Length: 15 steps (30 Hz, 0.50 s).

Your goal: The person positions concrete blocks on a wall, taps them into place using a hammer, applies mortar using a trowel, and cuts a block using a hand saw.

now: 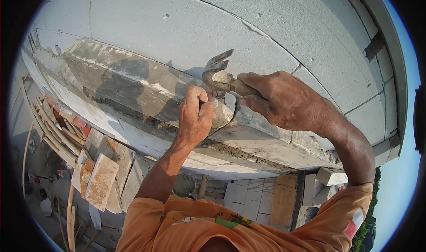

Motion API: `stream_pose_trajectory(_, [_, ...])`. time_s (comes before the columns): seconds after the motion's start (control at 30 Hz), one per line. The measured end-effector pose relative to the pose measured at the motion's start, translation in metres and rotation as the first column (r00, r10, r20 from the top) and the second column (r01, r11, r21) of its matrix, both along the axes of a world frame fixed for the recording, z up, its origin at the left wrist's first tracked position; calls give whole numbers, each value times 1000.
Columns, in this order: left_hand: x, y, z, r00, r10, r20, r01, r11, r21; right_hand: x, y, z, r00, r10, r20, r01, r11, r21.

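Observation:
My right hand (pixel 286 100) grips a claw hammer (pixel 217 77) by its wooden handle, close to the head. The claw points up toward the pale block wall (pixel 155 21), and the head is just above my left fingertips. My left hand (pixel 195 114) is closed in a pinch at the end of a long grey concrete piece (pixel 117 74) that juts from the wall. Whatever those fingers hold, if anything, is hidden. To the right, a second concrete piece (pixel 270 134) runs on past a gap.
Rough mortar (pixel 248 156) lines the joint below the concrete pieces. Lower left are wooden boards (pixel 103 181) and bamboo poles (pixel 53 130), with ground far below. A bucket (pixel 184 184) stands beneath my left arm. Loose pale blocks (pixel 330 176) lie at lower right.

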State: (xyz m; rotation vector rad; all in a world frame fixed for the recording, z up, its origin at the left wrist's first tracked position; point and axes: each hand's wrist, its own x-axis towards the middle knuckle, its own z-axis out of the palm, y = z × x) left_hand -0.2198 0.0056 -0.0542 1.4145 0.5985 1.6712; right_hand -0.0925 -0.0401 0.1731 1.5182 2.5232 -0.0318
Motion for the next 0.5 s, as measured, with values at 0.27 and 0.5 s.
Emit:
stream_pose_trajectory(0.27, [8, -2, -6, 989, -2, 148, -1, 1000, 20, 18, 6, -16, 996, 75, 53, -78, 996, 43])
stream_pose_trajectory(0.5, [2, 0, -6, 989, -17, 148, 12, 999, 34, -6, -1, 12, 995, -2, -95, 13, 993, 117])
